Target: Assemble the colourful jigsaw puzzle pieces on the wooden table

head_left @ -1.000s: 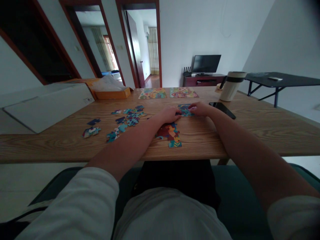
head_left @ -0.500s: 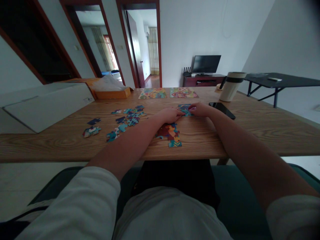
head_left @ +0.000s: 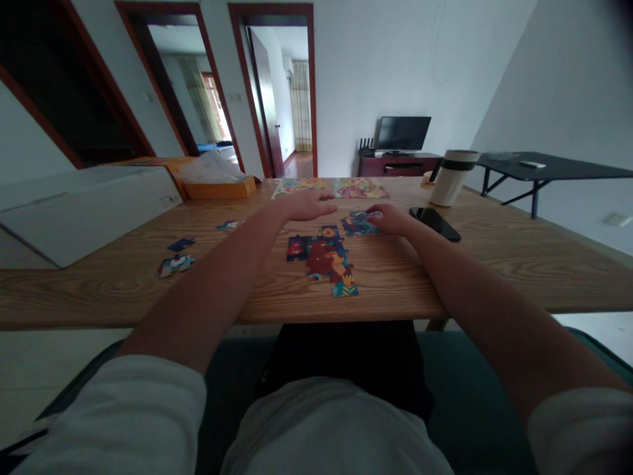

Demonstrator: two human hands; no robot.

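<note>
My left hand (head_left: 310, 205) is lifted over the table with its fingers stretched out, holding nothing. My right hand (head_left: 389, 219) has its fingers bent onto the right end of a joined blue jigsaw puzzle section (head_left: 355, 225), thumb and fingertips against its edge. Nearer to me lies a larger joined puzzle section (head_left: 322, 256) with brown, orange and dark blue pictures. Off to the left are a loose dark blue puzzle piece (head_left: 180, 245) and a whitish puzzle piece cluster (head_left: 177, 265). My left forearm hides most of the other pieces.
Two colourful picture sheets (head_left: 362, 189) lie at the table's far side. A black phone (head_left: 435, 223) and a pale mug (head_left: 452, 179) stand right of my right hand. A white box (head_left: 93, 211) and an orange box (head_left: 220, 190) with plastic occupy the left.
My left hand has let go of the blue puzzle section and moved up and left. My right hand stays at that section. My left forearm now covers the pieces on the left.
</note>
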